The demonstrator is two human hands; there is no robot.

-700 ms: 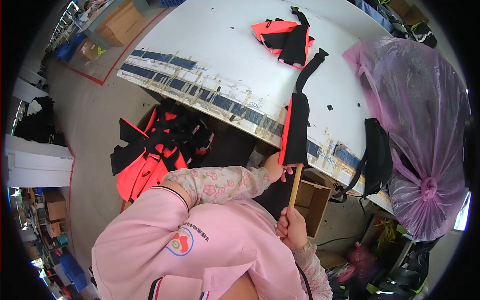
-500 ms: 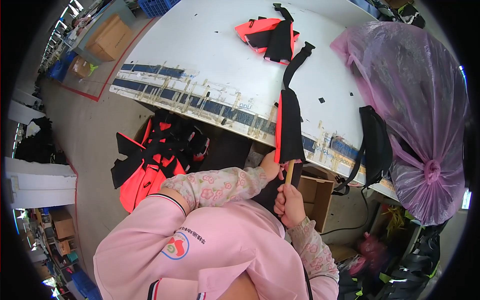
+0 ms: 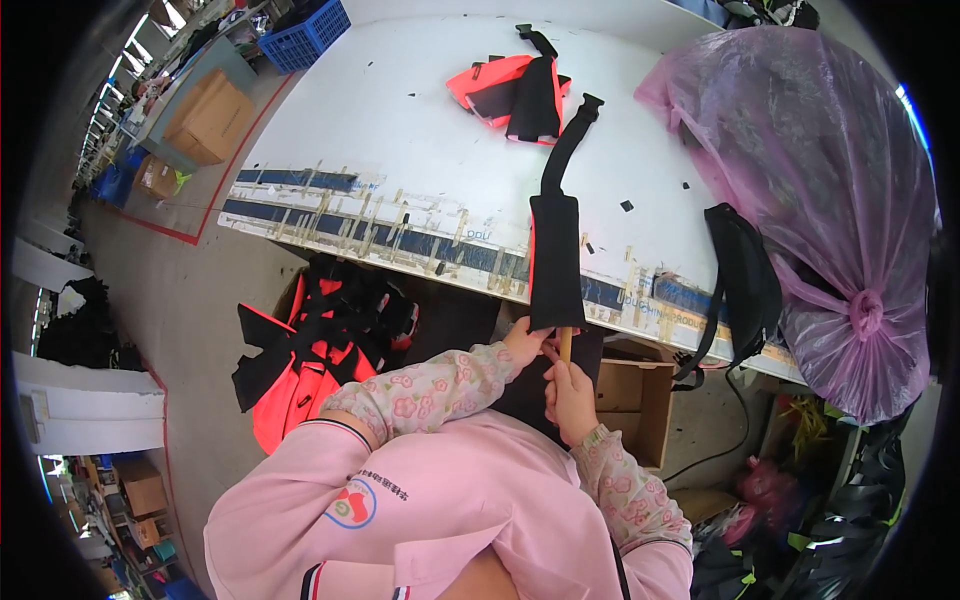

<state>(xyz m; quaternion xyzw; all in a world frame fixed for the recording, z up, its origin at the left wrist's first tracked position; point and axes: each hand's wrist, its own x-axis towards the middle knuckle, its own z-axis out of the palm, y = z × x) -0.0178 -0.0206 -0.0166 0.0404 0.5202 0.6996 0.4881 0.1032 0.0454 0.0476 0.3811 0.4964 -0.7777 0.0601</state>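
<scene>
A long black fabric waist-belt piece [image 3: 556, 262] with a thin neon-coral side lies over the table's near edge. From its far end a black webbing strap with a buckle [image 3: 590, 104] stretches away from me. At its near end, my left hand [image 3: 524, 343] is closed on the fabric's edge. My right hand [image 3: 571, 398] is wrapped round a pale yellow-brown stick [image 3: 566, 346], whose upper end disappears at the belt piece's near opening. How far the stick reaches inside is hidden. Farther back on the table lies a similar coral-and-black piece [image 3: 515, 92] with its own buckle.
The white table [image 3: 420, 120] has worn tape along its near edge. A black waist bag [image 3: 742, 285] hangs over that edge at the right, beside a big pink plastic sack [image 3: 800, 150]. Coral-and-black pieces [image 3: 315, 350] are heaped below left. A wooden box [image 3: 655, 415] stands under the table.
The belt piece has turned so that its black face shows more and its coral side less. Both hands stay at its near end, and the whole view has shifted slightly.
</scene>
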